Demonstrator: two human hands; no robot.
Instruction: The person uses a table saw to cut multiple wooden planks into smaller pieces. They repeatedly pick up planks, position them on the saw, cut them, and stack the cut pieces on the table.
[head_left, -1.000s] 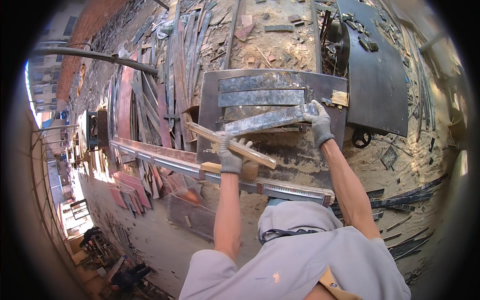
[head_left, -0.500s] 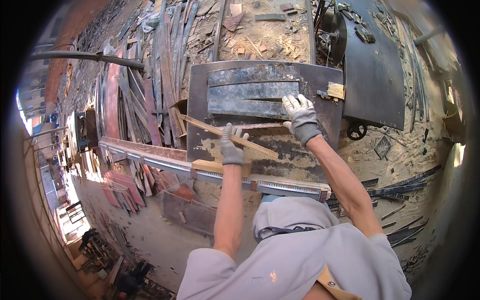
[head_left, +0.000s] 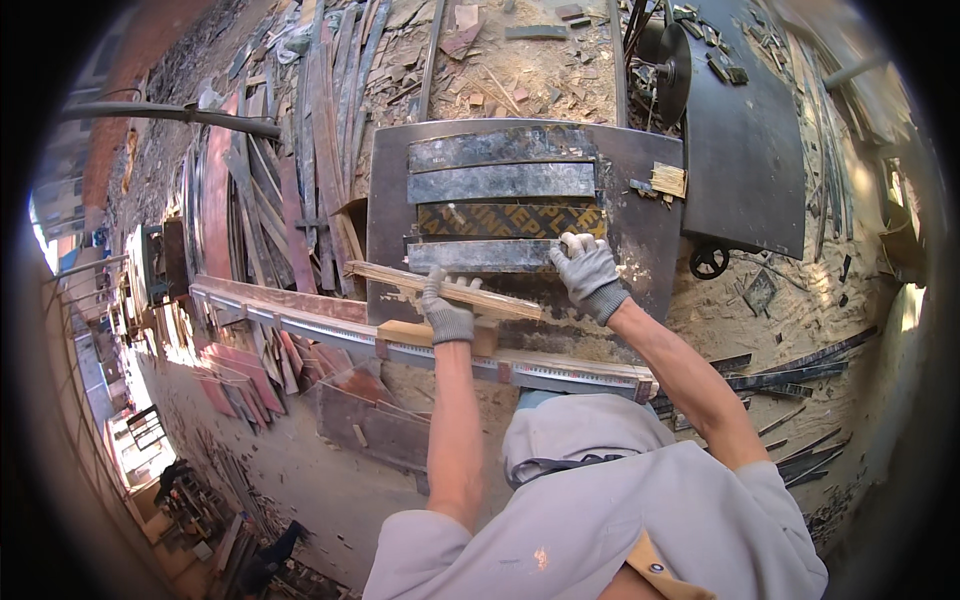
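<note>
Left grip (head_left: 449,312): your gloved fingers close around a wooden stick (head_left: 500,303), not yet set down; its left end juts past the surface's (head_left: 640,150) left edge.
Grey strips (head_left: 500,182): two lie side by side nearest the far edge, apparently placed.
Yellow-marked strip (head_left: 480,221): third in the row, seemingly placed too.
Fourth strip (head_left: 480,257): nearest you, almost parallel, seemingly nearly settled.
Right grip (head_left: 590,275): your gloved fingers touch the fourth strip's right end; whether they pinch it is unclear.
</note>
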